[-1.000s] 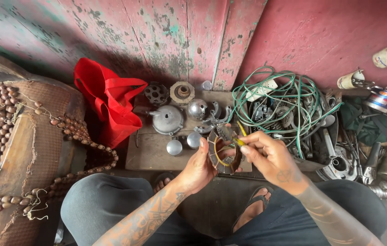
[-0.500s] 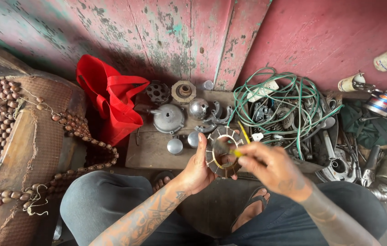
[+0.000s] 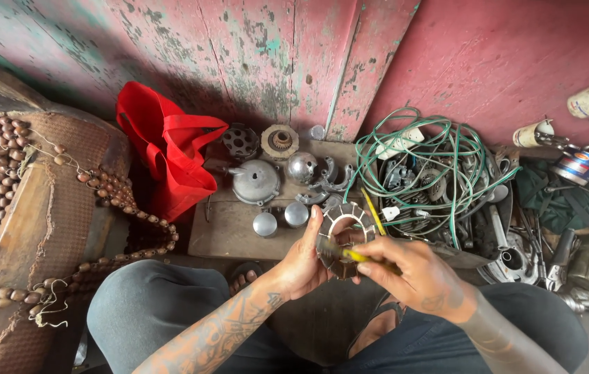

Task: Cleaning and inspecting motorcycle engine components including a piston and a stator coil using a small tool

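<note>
Dead centre, the left hand (image 3: 301,260) grips a round toothed stator ring (image 3: 345,235), thumb up along its 9 o'clock edge. The right hand (image 3: 412,273) pinches a yellow-handled tool (image 3: 350,254) across its face. At 2 o'clock, a tray (image 3: 478,255) brims with green wire (image 3: 440,156) and metal parts. At 11 o'clock, a red bag (image 3: 170,156) slumps.

Ring-shaped metal stator (image 3: 344,235) upright; yellow-handled tool (image 3: 350,254) across it.

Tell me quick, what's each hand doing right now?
Left hand: closed around a ring-shaped metal part.
Right hand: closed on a yellow-handled tool.
</note>
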